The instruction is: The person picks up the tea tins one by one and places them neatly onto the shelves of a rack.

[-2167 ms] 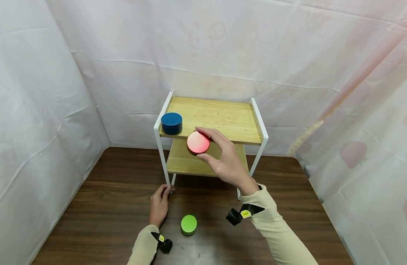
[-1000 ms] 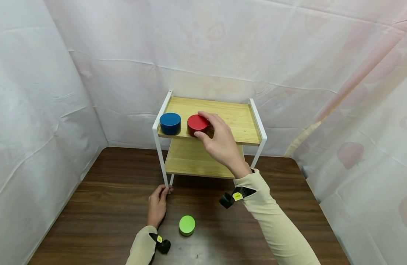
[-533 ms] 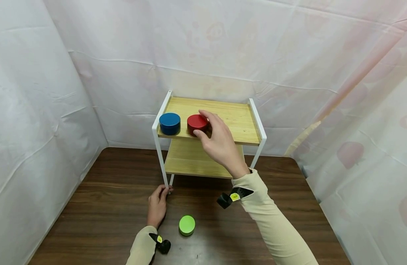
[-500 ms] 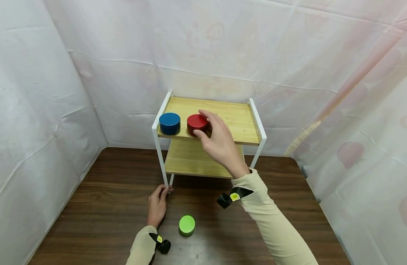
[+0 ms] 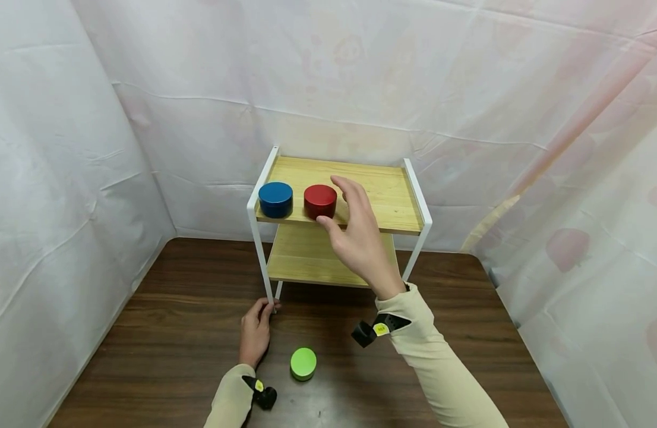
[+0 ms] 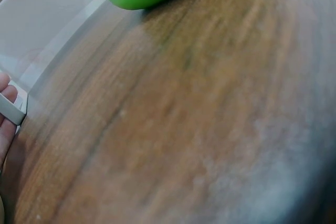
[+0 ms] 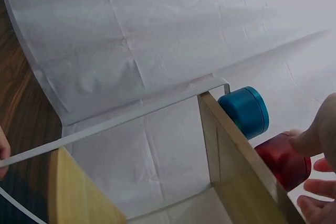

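Note:
My left hand [image 5: 255,333] pinches the foot of the white front-left leg [image 5: 261,261] of a small two-tier shelf [image 5: 371,202]. On the top board stands a round red tin [image 5: 320,202], to the right of a round blue tin [image 5: 275,200]. My right hand [image 5: 357,238] is spread just right of the red tin, thumb low in front and fingers behind, holding nothing. The right wrist view shows the red tin [image 7: 284,161] with the thumb close at its lid. A round green tin [image 5: 303,364] sits on the table to the right of my left forearm.
The shelf stands on a dark wood-grain table [image 5: 173,333]. Its lower board [image 5: 323,261] is partly hidden by my right hand. White curtains [image 5: 200,107] enclose the back and both sides.
My right hand carried the red tin up onto the top board beside the blue one. Its fingers have since spread off the tin. The left hand has stayed at the shelf leg.

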Action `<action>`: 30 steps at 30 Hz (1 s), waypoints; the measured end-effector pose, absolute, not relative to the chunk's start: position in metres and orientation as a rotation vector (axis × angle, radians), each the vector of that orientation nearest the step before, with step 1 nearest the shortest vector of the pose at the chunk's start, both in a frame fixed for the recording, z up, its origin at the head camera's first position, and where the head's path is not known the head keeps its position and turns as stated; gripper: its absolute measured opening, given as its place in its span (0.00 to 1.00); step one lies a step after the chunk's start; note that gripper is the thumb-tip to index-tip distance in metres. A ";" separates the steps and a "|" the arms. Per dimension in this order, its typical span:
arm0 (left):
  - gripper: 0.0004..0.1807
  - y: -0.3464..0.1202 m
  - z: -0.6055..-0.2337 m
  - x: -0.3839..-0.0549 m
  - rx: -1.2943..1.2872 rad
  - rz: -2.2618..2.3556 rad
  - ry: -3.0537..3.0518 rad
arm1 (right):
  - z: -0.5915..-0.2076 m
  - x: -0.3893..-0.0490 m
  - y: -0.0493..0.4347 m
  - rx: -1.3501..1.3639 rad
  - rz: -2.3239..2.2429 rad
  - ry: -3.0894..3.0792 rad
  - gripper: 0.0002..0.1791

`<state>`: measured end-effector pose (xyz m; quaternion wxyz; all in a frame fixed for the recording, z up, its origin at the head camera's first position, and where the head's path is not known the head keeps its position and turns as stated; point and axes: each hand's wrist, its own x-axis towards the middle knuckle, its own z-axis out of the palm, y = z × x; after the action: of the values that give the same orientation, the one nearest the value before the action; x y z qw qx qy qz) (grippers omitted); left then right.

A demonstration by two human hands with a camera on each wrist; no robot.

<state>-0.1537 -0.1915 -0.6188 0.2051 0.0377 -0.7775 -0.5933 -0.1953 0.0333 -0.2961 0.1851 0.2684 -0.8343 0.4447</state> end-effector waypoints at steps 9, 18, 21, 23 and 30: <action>0.13 -0.193 -0.617 -0.155 0.101 -1.656 -2.156 | -0.321 -0.182 0.049 0.891 1.309 -2.134 0.40; 0.13 -0.194 -0.619 -0.155 0.100 -1.650 -2.145 | -0.357 -0.164 0.060 1.022 1.461 -1.971 0.36; 0.13 -0.194 -0.619 -0.155 0.101 -1.645 -2.147 | -0.374 -0.158 0.065 1.036 1.532 -1.936 0.34; 0.13 -0.194 -0.618 -0.155 0.102 -1.641 -2.145 | -0.388 -0.154 0.068 1.032 1.583 -1.927 0.32; 0.13 -0.193 -0.619 -0.154 0.120 -1.642 -2.173 | -0.463 -0.138 0.068 0.989 1.700 -2.011 0.29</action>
<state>-0.1542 -0.1934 -0.6186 0.2062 0.0431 -0.7801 -0.5892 -0.1376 0.0681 -0.4633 0.1634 0.3468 -0.7054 0.5962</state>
